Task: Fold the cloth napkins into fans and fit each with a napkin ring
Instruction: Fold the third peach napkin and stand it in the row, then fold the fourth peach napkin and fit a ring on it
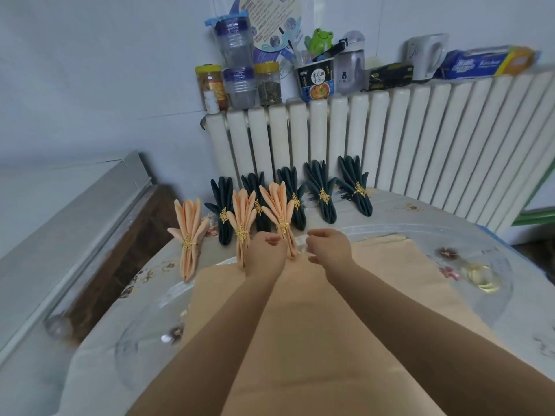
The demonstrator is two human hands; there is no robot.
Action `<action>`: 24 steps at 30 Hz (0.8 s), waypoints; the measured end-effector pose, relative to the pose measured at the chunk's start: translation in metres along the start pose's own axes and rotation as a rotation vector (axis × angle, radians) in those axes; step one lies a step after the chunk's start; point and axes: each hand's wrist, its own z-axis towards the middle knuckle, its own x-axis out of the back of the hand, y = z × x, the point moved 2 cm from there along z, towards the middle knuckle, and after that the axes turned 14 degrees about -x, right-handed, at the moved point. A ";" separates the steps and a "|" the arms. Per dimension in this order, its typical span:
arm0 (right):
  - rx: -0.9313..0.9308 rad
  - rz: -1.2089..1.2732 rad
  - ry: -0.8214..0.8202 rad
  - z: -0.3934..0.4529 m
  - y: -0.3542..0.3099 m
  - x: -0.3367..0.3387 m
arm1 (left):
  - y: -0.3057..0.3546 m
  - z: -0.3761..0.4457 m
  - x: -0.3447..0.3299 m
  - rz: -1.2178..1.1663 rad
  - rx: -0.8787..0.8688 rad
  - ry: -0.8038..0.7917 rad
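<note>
A flat peach cloth napkin point(390, 265) is spread on the table under both my forearms. Beyond it, three peach fan napkins stand in a row, each with a gold leaf ring: left point(189, 232), middle point(241, 223), right point(280, 211). Behind them lie several dark green fans point(322, 190), also ringed. My left hand point(265, 250) and my right hand point(327, 249) hover at the flat napkin's far edge, either side of the right peach fan's lower end. Their fingers are loosely curled, and I see nothing in them. Loose gold rings point(483, 279) lie at the right.
The round table has a floral cover point(144, 277) and a glass turntable point(504, 283). A white radiator point(390, 145) stands right behind, its top crowded with jars, a cup and boxes. A grey ledge point(75, 220) runs along the left.
</note>
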 end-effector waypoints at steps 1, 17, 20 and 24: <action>0.023 -0.014 -0.013 -0.017 0.004 0.008 | 0.007 -0.016 0.004 0.032 -0.022 -0.089; 0.429 -0.915 -0.215 -0.220 0.150 0.146 | 0.015 -0.285 0.074 0.693 -0.242 -0.791; 0.486 -1.282 -0.338 -0.230 0.169 0.168 | 0.005 -0.302 0.088 0.766 -0.268 -0.850; 0.450 -1.332 -0.389 -0.241 0.183 0.192 | -0.003 -0.319 0.097 0.806 -0.290 -0.822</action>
